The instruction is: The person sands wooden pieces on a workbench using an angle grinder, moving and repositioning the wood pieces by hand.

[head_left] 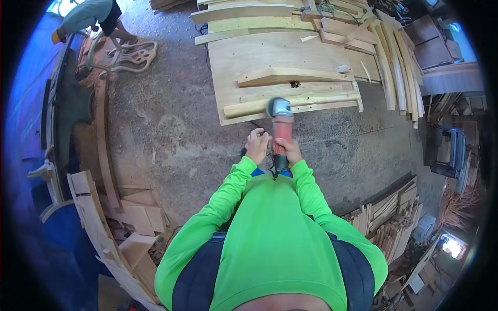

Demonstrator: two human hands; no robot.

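Standing over concrete floor (176,129), we face plywood sheet (244,59) bearing long timber strips (324,98). Red, silver-headed angle grinder (282,127) in front of us, head overlapping nearest strip in view; contact, we cannot tell. Our right hand (290,151) wrapped round grinder's red body. Our left hand (257,147) just beside, fingers bent; whether gripping anything, we cannot tell.
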